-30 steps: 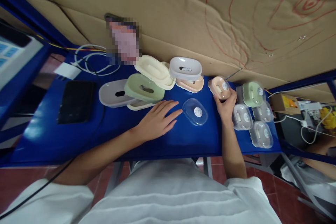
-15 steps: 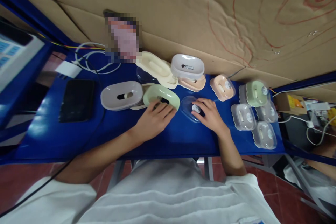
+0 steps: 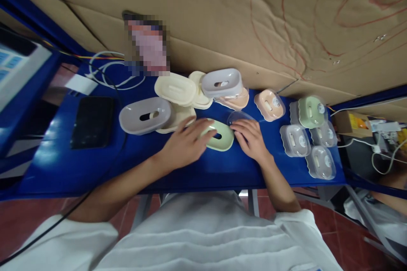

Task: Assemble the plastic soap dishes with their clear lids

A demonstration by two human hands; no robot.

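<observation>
My left hand [image 3: 185,144] lies over the left end of a pale green soap-dish tray [image 3: 221,136] on the blue table [image 3: 95,165], fingers curled on it. My right hand [image 3: 251,139] meets the tray's right end, and its fingers hold a clear plastic lid [image 3: 239,116] tilted just behind the tray. To the left stand a grey tray [image 3: 144,115] and cream trays [image 3: 176,89]. Behind, a grey tray [image 3: 221,83] sits stacked on a peach one [image 3: 237,100].
Lidded soap dishes sit at the right: a peach one [image 3: 269,104], a green one [image 3: 309,111] and clear-grey ones [image 3: 294,140] near the table's right edge. A black phone [image 3: 92,122] and white cables [image 3: 106,72] lie at the left. Cardboard [image 3: 254,17] backs the table.
My left hand has dragged the green tray from the pile to the table's middle. My right hand left the peach lidded dish, took the clear lid and brought it beside the green tray.
</observation>
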